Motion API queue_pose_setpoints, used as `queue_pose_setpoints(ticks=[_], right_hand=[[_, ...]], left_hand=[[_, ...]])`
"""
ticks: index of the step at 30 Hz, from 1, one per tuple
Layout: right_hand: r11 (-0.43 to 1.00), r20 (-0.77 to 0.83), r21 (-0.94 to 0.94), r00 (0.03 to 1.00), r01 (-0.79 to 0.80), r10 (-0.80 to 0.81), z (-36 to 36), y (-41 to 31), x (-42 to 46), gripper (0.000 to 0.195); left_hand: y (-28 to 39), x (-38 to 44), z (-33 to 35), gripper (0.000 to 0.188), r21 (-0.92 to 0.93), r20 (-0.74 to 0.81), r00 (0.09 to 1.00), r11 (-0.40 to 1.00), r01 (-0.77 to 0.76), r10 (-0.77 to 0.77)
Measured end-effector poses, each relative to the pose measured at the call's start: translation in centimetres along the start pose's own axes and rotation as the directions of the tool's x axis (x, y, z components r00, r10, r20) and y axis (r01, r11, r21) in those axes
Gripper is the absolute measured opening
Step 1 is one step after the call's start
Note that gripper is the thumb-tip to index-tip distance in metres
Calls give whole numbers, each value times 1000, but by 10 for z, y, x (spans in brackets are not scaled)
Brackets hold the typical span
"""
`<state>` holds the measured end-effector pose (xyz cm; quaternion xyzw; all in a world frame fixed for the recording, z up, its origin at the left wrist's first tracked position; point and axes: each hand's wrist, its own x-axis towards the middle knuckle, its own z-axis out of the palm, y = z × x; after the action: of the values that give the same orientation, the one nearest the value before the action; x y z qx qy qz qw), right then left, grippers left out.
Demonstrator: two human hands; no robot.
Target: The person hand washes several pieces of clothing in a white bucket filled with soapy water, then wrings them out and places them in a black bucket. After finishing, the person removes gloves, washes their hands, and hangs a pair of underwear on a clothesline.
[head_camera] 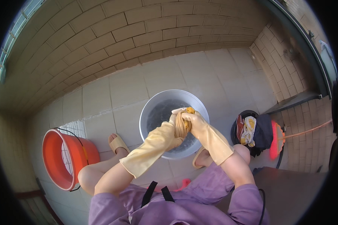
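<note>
My left hand [169,131], in a long cream rubber glove, grips a bunched, twisted yellow-orange cloth [180,125]. My right hand [197,123], gloved the same way, is closed around the cloth's upper right side. Both hands hold it over a round metal basin [145,118] on the floor between my feet. Dark greyish water [160,111] with some suds lies in the basin. The gloves hide part of the cloth and of the water.
An orange bucket [91,150] with a black handle leans on its side at the left. On the right, a black tub [234,135] holds several pieces of clothing [248,130], near a pinkish-red object [276,137]. A brick-patterned wall [149,36] rises beyond the tiled floor [126,115].
</note>
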<state>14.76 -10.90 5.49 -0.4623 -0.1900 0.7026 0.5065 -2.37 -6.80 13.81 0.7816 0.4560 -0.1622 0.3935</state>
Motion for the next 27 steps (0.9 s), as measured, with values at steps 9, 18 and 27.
queue_pose_setpoints(ticks=[9,18,27], right_hand=[[996,-460,-82,888,-20,-20,50,-39,-37,22],[456,130,-569,623,684,-772,71,-28,-43,38],[958,-342,282,929,-42,142,67,-57,-33,37]], left_hand=[[-1,-2,-6,106,-367,-224,965,905,-216,139],[-2,5,27,81,-618,113,983,-785,-45,-146],[12,8,24,32,-549,-835,502,291,-783,-224]])
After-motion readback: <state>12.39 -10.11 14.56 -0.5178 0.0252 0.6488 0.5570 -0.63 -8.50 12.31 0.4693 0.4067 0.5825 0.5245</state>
